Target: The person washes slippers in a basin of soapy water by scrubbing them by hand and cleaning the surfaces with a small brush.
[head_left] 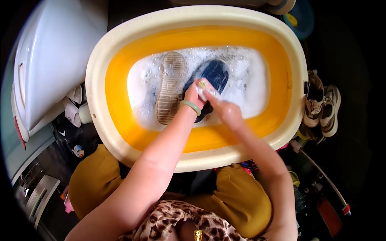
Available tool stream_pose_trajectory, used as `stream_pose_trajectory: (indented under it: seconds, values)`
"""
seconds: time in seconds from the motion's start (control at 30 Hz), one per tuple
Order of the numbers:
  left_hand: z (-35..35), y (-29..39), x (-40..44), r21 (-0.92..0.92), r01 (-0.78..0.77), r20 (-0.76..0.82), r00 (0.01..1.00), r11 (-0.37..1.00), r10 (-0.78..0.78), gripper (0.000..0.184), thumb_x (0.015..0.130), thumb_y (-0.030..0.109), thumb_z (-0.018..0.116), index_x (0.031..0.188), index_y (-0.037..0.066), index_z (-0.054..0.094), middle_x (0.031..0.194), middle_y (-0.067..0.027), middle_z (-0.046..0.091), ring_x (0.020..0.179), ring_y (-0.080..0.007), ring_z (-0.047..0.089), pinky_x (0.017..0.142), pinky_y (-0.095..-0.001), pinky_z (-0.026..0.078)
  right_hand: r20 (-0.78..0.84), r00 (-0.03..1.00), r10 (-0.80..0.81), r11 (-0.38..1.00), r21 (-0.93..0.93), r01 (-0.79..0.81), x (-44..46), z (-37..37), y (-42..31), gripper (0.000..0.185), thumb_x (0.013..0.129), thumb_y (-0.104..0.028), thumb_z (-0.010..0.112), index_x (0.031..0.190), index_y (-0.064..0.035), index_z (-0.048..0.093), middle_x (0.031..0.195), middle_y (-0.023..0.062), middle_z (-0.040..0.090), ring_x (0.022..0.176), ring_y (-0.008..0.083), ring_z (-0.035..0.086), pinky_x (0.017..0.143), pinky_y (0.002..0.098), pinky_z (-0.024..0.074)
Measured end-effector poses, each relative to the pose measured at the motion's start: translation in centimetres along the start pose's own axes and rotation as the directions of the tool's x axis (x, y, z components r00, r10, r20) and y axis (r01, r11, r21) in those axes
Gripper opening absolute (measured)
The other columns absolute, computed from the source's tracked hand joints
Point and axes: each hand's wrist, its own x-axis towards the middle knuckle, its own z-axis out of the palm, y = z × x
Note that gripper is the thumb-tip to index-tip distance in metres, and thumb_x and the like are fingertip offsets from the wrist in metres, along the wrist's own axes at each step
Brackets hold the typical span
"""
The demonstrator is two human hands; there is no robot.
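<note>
A yellow and cream oval basin point(280, 92) holds white soapy water. In it a dark blue slipper point(215, 74) lies tilted under my hands, and a second slipper point(171, 86) rests to its left with its pale ridged sole facing up. My left hand point(194, 95), below a light green bangle point(191, 107), is closed on the blue slipper's middle. Just right of it my right hand point(226, 111) is closed, slightly blurred, at a small whitish object point(207, 88) covered with suds; what this object is cannot be made out.
A pair of sneakers point(329, 110) stands right of the basin. White shoes point(73, 110) lie at its left, near a large white fixture point(66, 52). A metal rod point(323, 174) is at the lower right, and a teal tub point(301, 22) at the top right.
</note>
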Motion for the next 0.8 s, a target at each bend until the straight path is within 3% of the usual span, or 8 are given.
stream_pose_trajectory:
  seconds: [0.07,0.17,0.27,0.37,0.53,0.6,0.7,0.8]
  values:
    - [1.9,0.6,-1.5,0.218,0.028,-0.178,0.984,0.976,0.011,0.032,0.095,0.036,0.043,0.107,0.009,0.053,0.098,-0.0078,0.061,0.089,-0.0247,0.059,0.083,-0.0434,0.048,0.130,0.991,0.025,0.975,-0.221,0.004,2.7,-1.7,1.8,0.052,0.086,-0.014,0.050,0.133,-0.0353,0.044,0.065,0.0141,0.059,0.052,0.0280,0.059,0.046,0.0390,0.0461]
    - [1.2,0.4,-0.6,0.091,0.075,-0.121,0.991,0.993,-0.064,0.040,0.096,0.035,0.043,0.123,0.005,0.047,0.118,-0.0126,0.056,0.106,-0.0287,0.057,0.092,-0.0470,0.045,-0.002,0.994,0.110,0.971,-0.215,-0.108,5.4,-1.2,4.2,0.057,0.085,-0.013,0.045,0.134,-0.0402,0.038,0.071,0.0164,0.062,0.057,0.0325,0.061,0.052,0.0424,0.0485]
    - [1.7,0.5,-0.9,0.071,0.060,-0.118,0.992,0.996,-0.052,0.041,0.097,0.034,0.039,0.125,0.004,0.045,0.120,-0.0136,0.055,0.110,-0.0286,0.055,0.096,-0.0474,0.041,-0.116,0.934,0.337,0.932,-0.097,-0.348,4.6,-0.7,2.8,0.051,0.088,-0.015,0.044,0.135,-0.0367,0.039,0.068,0.0182,0.061,0.058,0.0350,0.059,0.050,0.0453,0.0450]
    - [1.1,0.8,-0.2,0.107,0.044,-0.144,0.989,0.993,-0.028,0.042,0.097,0.038,0.038,0.119,0.004,0.049,0.115,-0.0128,0.057,0.104,-0.0280,0.056,0.093,-0.0443,0.044,0.051,0.989,0.137,0.954,0.262,-0.146,-0.6,0.3,-0.4,0.048,0.086,-0.011,0.051,0.133,-0.0228,0.047,0.090,0.0202,0.063,0.070,0.0352,0.063,0.062,0.0388,0.0501]
    - [0.9,0.6,-0.7,0.116,0.008,-0.129,0.992,0.993,0.007,0.041,0.096,0.041,0.039,0.117,0.007,0.049,0.114,-0.0113,0.057,0.103,-0.0268,0.056,0.089,-0.0435,0.046,0.252,0.964,0.085,0.968,-0.249,-0.021,2.8,-2.0,1.2,0.060,0.080,-0.011,0.049,0.133,-0.0385,0.041,0.076,0.0127,0.064,0.059,0.0292,0.062,0.052,0.0386,0.0495]
    - [1.4,0.9,-1.2,0.094,0.044,-0.129,0.991,0.995,-0.032,0.041,0.095,0.039,0.044,0.120,0.007,0.048,0.116,-0.0109,0.057,0.100,-0.0273,0.059,0.084,-0.0463,0.048,0.042,0.996,0.080,0.970,-0.235,-0.068,5.1,-2.3,3.7,0.058,0.083,-0.011,0.047,0.134,-0.0389,0.039,0.068,0.0093,0.063,0.056,0.0284,0.061,0.049,0.0387,0.0484]
    - [1.9,0.9,-1.2,0.099,0.059,-0.142,0.989,0.993,-0.044,0.043,0.096,0.037,0.040,0.125,0.006,0.045,0.125,-0.0113,0.053,0.112,-0.0284,0.053,0.094,-0.0480,0.043,0.066,0.980,0.190,0.946,-0.278,-0.165,5.0,-2.0,4.2,0.057,0.085,-0.013,0.046,0.135,-0.0383,0.038,0.069,0.0121,0.063,0.057,0.0304,0.060,0.050,0.0395,0.0482]
    - [1.6,1.0,-1.2,0.055,0.024,-0.087,0.996,0.998,-0.019,0.043,0.096,0.039,0.040,0.122,0.006,0.047,0.121,-0.0115,0.055,0.108,-0.0287,0.055,0.093,-0.0461,0.044,-0.046,0.946,0.322,0.947,0.032,-0.321,2.4,0.3,1.5,0.050,0.088,-0.016,0.051,0.135,-0.0293,0.041,0.077,0.0169,0.064,0.057,0.0342,0.059,0.052,0.0419,0.0461]
